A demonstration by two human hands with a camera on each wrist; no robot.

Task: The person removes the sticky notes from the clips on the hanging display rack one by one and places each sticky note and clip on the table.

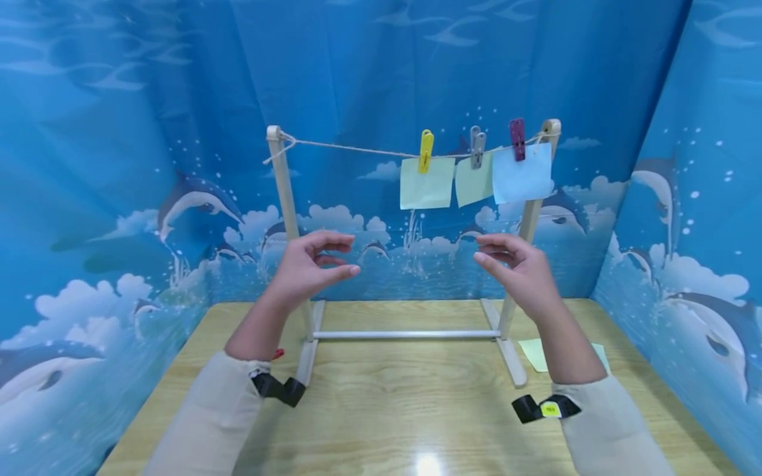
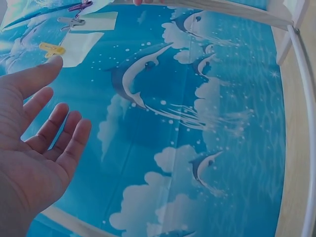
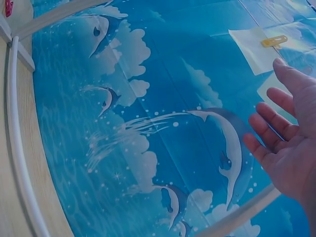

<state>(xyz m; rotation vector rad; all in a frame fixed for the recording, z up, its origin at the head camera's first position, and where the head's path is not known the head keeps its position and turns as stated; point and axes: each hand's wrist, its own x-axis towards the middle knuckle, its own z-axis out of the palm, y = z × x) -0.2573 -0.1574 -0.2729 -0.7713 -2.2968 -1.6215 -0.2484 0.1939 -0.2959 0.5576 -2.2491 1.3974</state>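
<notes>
- Three squarish paper sheets, pale green and light blue (image 1: 426, 192), hang from the thin white string (image 1: 351, 147); yellow, grey and purple plastic clothespins (image 1: 425, 149) pinch their upper edges, presumably against falling.
- Two pale wooden posts (image 1: 286, 185) carry the string's tied ends, which seems to keep it raised.
- Left hand (image 1: 311, 261) and right hand (image 1: 524, 266) are empty, fingers loosely bent and apart, below the string, supporting nothing.
- Another pale green paper sheet (image 1: 534, 355) lies partly hidden on the light wooden table (image 1: 387, 396).
</notes>
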